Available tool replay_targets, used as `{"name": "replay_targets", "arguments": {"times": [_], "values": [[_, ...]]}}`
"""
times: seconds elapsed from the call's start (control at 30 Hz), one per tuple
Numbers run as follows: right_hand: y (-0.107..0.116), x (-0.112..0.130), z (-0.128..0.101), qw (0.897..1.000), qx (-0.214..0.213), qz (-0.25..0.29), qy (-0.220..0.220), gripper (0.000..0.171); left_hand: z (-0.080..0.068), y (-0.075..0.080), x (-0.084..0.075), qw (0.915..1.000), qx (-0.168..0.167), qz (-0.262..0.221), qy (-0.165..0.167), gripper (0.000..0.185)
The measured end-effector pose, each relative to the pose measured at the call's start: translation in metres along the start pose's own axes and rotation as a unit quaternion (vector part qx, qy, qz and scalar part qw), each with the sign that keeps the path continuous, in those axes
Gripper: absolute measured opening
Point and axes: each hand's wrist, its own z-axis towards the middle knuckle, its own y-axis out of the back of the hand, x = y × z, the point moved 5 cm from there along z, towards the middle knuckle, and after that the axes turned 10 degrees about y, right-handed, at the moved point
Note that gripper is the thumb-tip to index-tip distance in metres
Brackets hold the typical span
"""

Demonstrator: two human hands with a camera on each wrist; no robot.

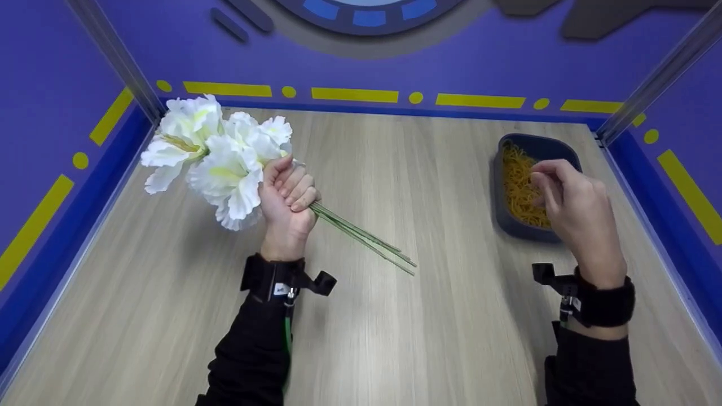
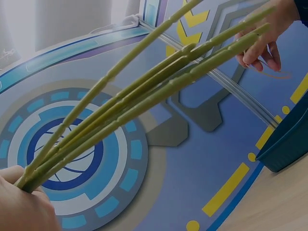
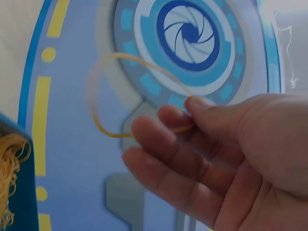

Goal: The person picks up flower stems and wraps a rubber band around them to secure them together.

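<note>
My left hand [image 1: 290, 197] grips a bunch of white artificial flowers [image 1: 225, 169] around the stems, just below the blooms. Several green stems [image 1: 361, 234] stick out past the hand toward the lower right, and in the left wrist view the stems [image 2: 130, 106] fan out from the fist. Over the dark bin [image 1: 510, 225] at the right, my right hand [image 1: 581, 203] is raised. Between its thumb and fingertip it pinches a yellow rubber band [image 3: 115, 135], which hangs as a loose loop in the right wrist view. Many rubber bands [image 1: 522, 192] lie tangled inside the bin.
A wooden tabletop [image 1: 428, 316] lies under both arms. Blue panels [image 1: 361, 73] with yellow dashes wall it at the back and sides, joined by metal corner posts [image 1: 654, 73]. Each wrist wears a black strap [image 1: 606, 304] with a small camera.
</note>
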Motion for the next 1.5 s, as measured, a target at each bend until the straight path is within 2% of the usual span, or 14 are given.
{"name": "replay_targets", "arguments": {"times": [0.1, 0.2, 0.27, 0.4, 0.53, 0.63, 0.83, 1.03, 1.17, 1.27, 1.5], "values": [[-0.004, 0.020, 0.001, 0.997, 0.026, 0.011, 0.065, 0.016, 0.000, 0.000, 0.000, 1.0000, 0.001, 0.000, -0.002, 0.041], [-0.008, 0.038, -0.001, 0.990, 0.061, 0.012, 0.124, 0.018, 0.000, 0.000, 0.000, 1.0000, -0.001, 0.000, -0.002, 0.041], [-0.010, 0.047, -0.003, 0.985, 0.084, 0.014, 0.153, 0.022, 0.000, 0.000, 0.000, 1.0000, -0.003, 0.001, -0.002, 0.041], [-0.015, 0.060, -0.006, 0.974, 0.103, 0.020, 0.202, 0.025, 0.000, 0.000, 0.000, 1.0000, -0.002, 0.003, -0.003, 0.041], [-0.018, 0.071, -0.008, 0.966, 0.102, 0.032, 0.235, 0.023, -0.001, -0.001, 0.001, 1.0000, 0.002, 0.002, -0.001, 0.040], [-0.019, 0.078, -0.008, 0.958, 0.093, 0.062, 0.262, 0.023, 0.000, -0.001, 0.002, 1.0000, 0.004, 0.002, -0.001, 0.040], [-0.018, 0.091, -0.011, 0.929, 0.073, 0.140, 0.335, 0.026, 0.000, 0.000, 0.002, 1.0000, 0.001, -0.007, 0.001, 0.040], [-0.022, 0.100, -0.014, 0.904, 0.123, 0.218, 0.347, 0.034, 0.000, 0.001, 0.001, 0.9999, -0.004, -0.010, 0.003, 0.040], [-0.020, 0.106, -0.016, 0.888, 0.131, 0.245, 0.367, 0.022, 0.000, 0.001, 0.001, 0.9999, -0.004, -0.010, -0.001, 0.040], [-0.017, 0.111, -0.017, 0.880, 0.125, 0.254, 0.382, 0.013, 0.000, 0.000, 0.001, 0.9999, -0.005, -0.009, -0.003, 0.040], [-0.014, 0.124, -0.019, 0.871, 0.102, 0.264, 0.401, 0.015, -0.001, 0.001, 0.000, 0.9998, -0.013, 0.001, -0.015, 0.041]]}}
